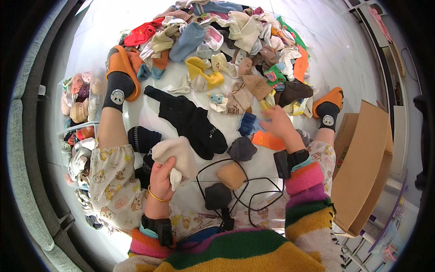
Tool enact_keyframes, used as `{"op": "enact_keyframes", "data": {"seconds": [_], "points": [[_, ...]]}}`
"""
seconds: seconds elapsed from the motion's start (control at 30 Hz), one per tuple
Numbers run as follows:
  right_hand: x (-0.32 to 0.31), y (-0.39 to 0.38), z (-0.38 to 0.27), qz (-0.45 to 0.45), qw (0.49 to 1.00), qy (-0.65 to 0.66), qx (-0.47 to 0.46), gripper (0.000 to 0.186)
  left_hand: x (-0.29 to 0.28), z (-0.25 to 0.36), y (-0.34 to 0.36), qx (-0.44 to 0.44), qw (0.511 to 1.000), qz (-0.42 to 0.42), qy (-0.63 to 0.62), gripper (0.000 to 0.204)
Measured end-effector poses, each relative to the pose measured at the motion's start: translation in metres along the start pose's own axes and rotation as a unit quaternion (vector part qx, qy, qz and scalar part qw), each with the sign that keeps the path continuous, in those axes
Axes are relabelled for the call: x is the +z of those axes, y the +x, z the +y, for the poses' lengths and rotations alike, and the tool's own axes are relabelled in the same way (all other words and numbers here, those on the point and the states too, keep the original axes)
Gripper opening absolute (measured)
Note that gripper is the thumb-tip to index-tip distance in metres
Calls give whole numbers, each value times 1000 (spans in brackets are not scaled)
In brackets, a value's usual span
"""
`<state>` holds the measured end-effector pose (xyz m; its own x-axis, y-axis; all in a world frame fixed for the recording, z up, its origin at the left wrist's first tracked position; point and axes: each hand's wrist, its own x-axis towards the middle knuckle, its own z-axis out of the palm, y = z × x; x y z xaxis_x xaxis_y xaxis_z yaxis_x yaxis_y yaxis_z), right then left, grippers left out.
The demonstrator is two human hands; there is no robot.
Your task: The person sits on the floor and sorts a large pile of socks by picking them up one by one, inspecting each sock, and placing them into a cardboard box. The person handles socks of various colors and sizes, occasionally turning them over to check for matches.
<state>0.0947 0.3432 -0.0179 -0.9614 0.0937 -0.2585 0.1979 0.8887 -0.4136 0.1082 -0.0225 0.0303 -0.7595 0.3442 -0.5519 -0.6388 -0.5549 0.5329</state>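
Note:
My left hand (159, 185) is closed around a soft cream sock (177, 153), held up over my lap on the left. A small white end of fabric pokes out below its fingers. On the right, my right hand (282, 124) hovers above the near edge of the sock pile, its fingers smeared by motion. Close to it lie a blue ribbed sock (248, 124), an orange sock (267, 140) and a yellow sock (266, 106). Long black socks (183, 115) stretch across the floor between my hands. Nearer me sit a rolled dark grey sock (242, 149) and a tan bundle (231, 175).
A big heap of mixed socks (247, 29) spreads at the far side. Clear bins (67, 129) with sorted socks stand left, beside a grey sofa (27, 181). An open cardboard box (362, 167) is right. A black cord (248, 181) loops before me. My feet wear orange slippers (128, 65).

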Motion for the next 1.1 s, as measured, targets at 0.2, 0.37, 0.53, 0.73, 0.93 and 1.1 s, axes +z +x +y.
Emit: {"op": "enact_keyframes", "data": {"seconds": [0.2,0.37,0.53,0.73,0.93,1.1], "points": [[48,42,-36,139,986,-39,-85,17,0,7,15,27,988,-144,-46,44],[62,51,-23,174,974,124,80,16,-7,-6,18,20,990,107,88,50],[19,27,-18,114,735,626,235,37,-6,-9,22,37,974,8,224,37],[-10,-46,-84,-74,496,865,38,49,23,-19,9,40,969,-72,231,56],[1,-78,-127,-128,486,861,82,33,33,-15,-8,-101,984,-130,74,37],[1,-73,-100,68,555,815,153,28,29,-9,-15,-55,994,-63,71,20]]}}
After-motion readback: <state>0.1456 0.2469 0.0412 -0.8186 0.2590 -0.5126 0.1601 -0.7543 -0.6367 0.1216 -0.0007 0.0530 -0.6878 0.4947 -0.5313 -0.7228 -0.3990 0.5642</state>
